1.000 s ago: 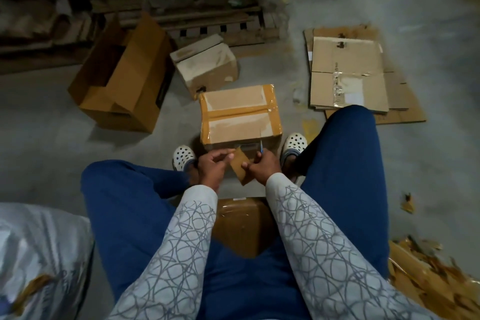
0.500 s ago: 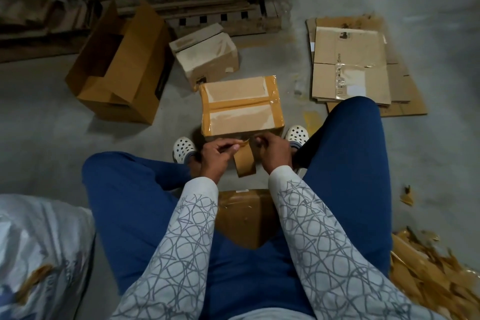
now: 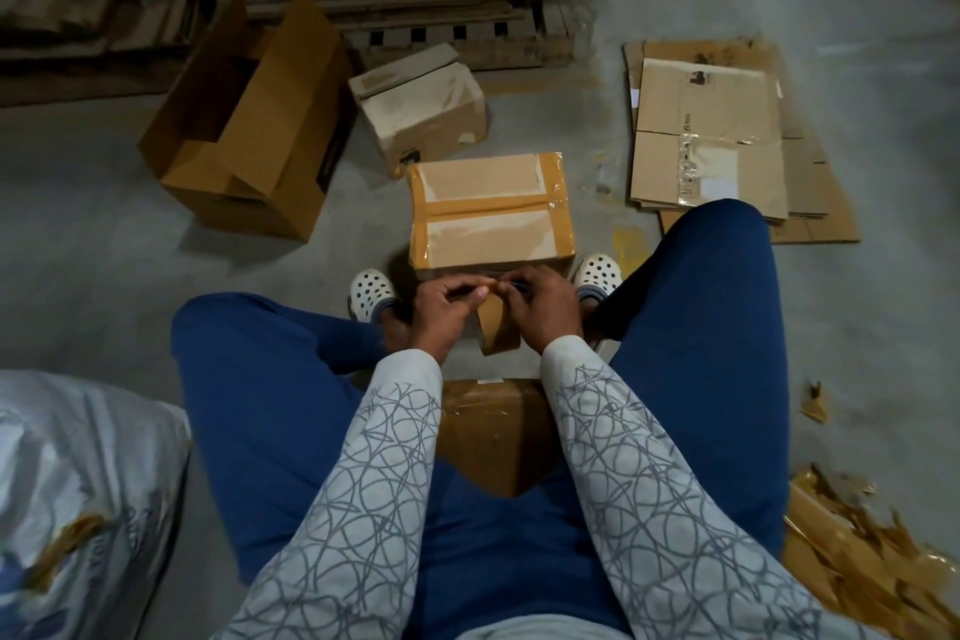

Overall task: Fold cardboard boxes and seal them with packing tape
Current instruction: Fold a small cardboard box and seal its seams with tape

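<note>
Left hand (image 3: 447,309) and right hand (image 3: 545,307) pinch the top edge of a brown tape strip (image 3: 497,334), fingers clamped on it, just below centre frame at the near edge of the taped box (image 3: 491,216). Likely best: pull the strip taut, lay it square over the edge, press flat. Taped box is closed, contents hidden. Open box (image 3: 249,120), upper left, lies tipped; inside dark, contents unclear. Flattened cardboard (image 3: 709,120) upper right.

Before you, a stained grey concrete floor (image 3: 857,327) stretches in dim light to a weathered wooden pallet (image 3: 457,34) at the back.
</note>
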